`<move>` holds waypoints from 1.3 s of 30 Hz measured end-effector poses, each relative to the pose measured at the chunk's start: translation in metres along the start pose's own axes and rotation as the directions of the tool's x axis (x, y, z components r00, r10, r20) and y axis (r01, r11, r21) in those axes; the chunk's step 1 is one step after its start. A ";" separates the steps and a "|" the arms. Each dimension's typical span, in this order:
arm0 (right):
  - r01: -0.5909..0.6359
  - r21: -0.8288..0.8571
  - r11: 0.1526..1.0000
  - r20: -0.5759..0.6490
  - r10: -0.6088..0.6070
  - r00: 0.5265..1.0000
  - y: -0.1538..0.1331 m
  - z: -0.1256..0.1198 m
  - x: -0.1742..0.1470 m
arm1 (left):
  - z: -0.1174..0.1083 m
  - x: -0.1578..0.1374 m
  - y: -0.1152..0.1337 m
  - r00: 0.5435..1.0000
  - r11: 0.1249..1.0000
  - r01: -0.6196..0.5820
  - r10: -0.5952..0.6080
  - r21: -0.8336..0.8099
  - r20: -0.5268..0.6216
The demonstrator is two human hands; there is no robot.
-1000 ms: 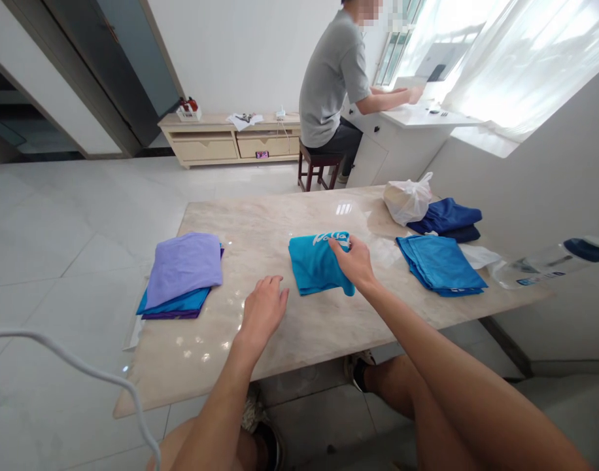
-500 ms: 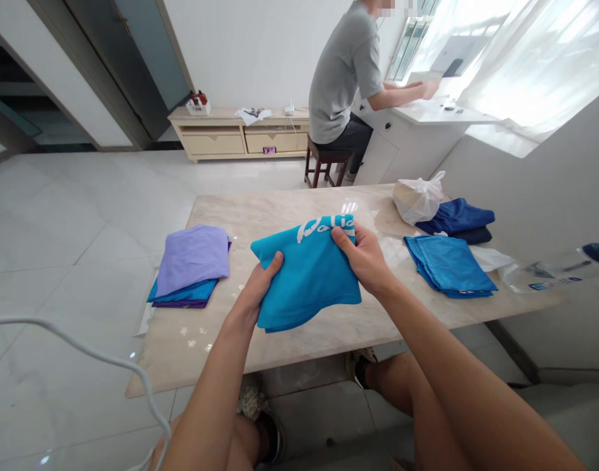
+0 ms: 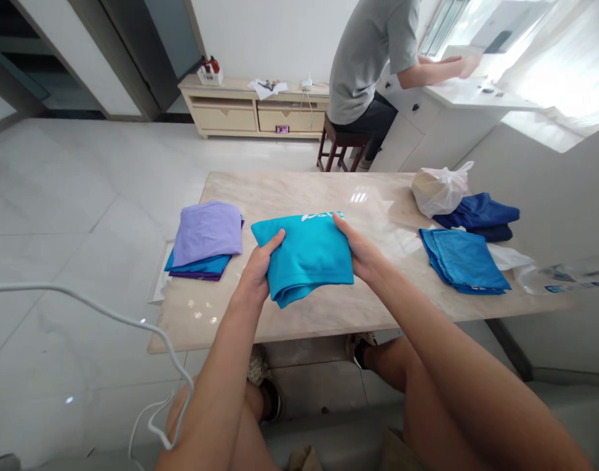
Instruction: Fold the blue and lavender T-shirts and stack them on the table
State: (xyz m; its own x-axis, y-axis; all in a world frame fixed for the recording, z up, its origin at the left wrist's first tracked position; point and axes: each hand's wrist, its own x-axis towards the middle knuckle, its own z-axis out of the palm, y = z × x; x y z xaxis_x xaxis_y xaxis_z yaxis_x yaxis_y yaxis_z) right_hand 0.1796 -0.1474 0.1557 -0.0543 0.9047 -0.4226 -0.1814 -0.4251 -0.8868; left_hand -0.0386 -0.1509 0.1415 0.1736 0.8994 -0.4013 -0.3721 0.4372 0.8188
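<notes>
A turquoise folded cloth point(image 3: 309, 255) with white lettering along its far edge is held up over the marble-patterned table point(image 3: 290, 327). My left hand point(image 3: 263, 265) grips its left side, thumb on top and fingers underneath. On the right side, my right hand point(image 3: 359, 247) pinches it the same way, near the lettering. Whether the cloth is a garment I cannot tell. To its left lies a stack of folded fabric, a lilac cloth point(image 3: 208, 232) over blue and purple ones. A folded blue cloth point(image 3: 463, 261) rests on the table's right part.
Behind the blue cloth are a white plastic bag point(image 3: 439, 190) and dark blue fabric point(image 3: 479, 216). A clear plastic bottle point(image 3: 574, 275) lies at the right end. A white cable point(image 3: 98, 313) loops at left. Beyond, a person point(image 3: 368, 62) sits on a stool point(image 3: 341, 140) by a cabinet.
The view has tilted down and shifted slightly left. The turquoise cloth now tips so its lettering shows less, and its lower near corner has folded under. Both hands keep their hold.
</notes>
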 end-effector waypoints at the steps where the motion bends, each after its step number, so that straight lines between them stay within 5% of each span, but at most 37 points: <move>1: -0.029 0.024 0.999 0.052 0.027 0.998 0.002 0.008 0.000 | -0.004 0.000 0.002 1.000 1.000 -0.029 0.029 0.003 -0.009; 4: -0.020 -0.006 1.000 0.091 0.021 0.996 0.006 0.027 0.002 | -0.014 -0.004 0.009 0.996 0.996 -0.085 0.085 -0.008 0.013; 7: 0.083 -0.155 0.984 -0.027 -0.089 0.996 0.007 0.032 0.004 | -0.023 -0.007 0.013 0.989 0.989 -0.144 0.143 0.018 0.025; 12: 0.238 -0.530 0.814 -0.156 -0.369 0.916 -0.013 0.001 -0.015 | -0.037 -0.001 0.009 0.942 0.873 -0.308 0.336 0.378 -0.007; 14: 0.224 -0.567 0.792 -0.173 -0.381 0.909 -0.026 -0.022 -0.035 | -0.035 0.002 0.002 0.937 0.814 -0.329 0.345 0.479 0.058; 19: 0.147 -0.382 0.913 -0.383 -0.300 0.874 -0.050 -0.103 -0.117 | 0.005 -0.007 -0.020 0.954 0.801 -0.300 0.266 0.518 0.140; 24: 0.108 -0.168 0.980 -0.676 -0.194 0.711 -0.050 -0.204 -0.209 | 0.059 -0.015 -0.031 0.951 0.801 -0.275 0.148 0.532 0.270; 27: 0.153 -0.077 0.985 -0.792 -0.154 0.591 -0.044 -0.253 -0.236 | 0.077 -0.014 -0.037 0.949 0.794 -0.255 0.095 0.552 0.301; 32: 0.290 0.031 0.957 -0.868 -0.118 0.483 -0.059 -0.319 -0.212 | 0.087 0.000 -0.048 0.971 0.790 -0.190 0.062 0.582 0.232; 37: 0.528 -0.011 0.849 -0.914 -0.223 0.339 -0.081 -0.369 -0.156 | 0.091 0.022 -0.062 0.983 0.781 -0.132 0.024 0.611 0.181; 39: 0.520 0.007 0.854 -0.924 -0.193 0.330 -0.067 -0.380 -0.137 | 0.091 0.029 -0.068 0.986 0.768 -0.128 0.028 0.628 0.167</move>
State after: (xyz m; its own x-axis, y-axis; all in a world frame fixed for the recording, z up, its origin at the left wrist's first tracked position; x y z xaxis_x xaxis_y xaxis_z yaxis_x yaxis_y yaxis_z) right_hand 0.5722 -0.2540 0.2018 0.9245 0.3543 -0.1408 -0.1898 0.1075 -0.9759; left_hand 0.0750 -0.1540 0.1117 0.3134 0.8996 -0.3042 0.2642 0.2251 0.9378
